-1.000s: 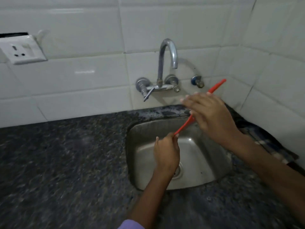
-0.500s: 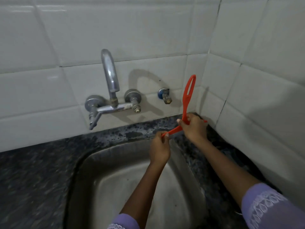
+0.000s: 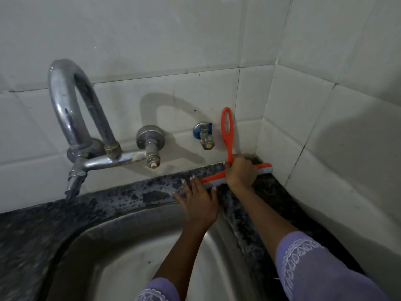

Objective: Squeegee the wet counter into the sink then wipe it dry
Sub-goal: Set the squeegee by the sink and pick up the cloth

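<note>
The right hand (image 3: 240, 171) has its grip closed around the squeegee (image 3: 227, 135) where the orange handle meets the blade. The blade lies on the counter (image 3: 152, 195) strip behind the sink (image 3: 130, 246), reaching toward the wall corner to the sink's back right, and the handle stands nearly upright against the tiles. The left hand (image 3: 198, 199) lies flat and open at the sink's back rim, holding nothing, with its fingertips (image 3: 192, 178) at the blade's near end. The counter strip behind the sink looks wet and mottled. The tap (image 3: 71, 109) arches over the sink's left side.
</note>
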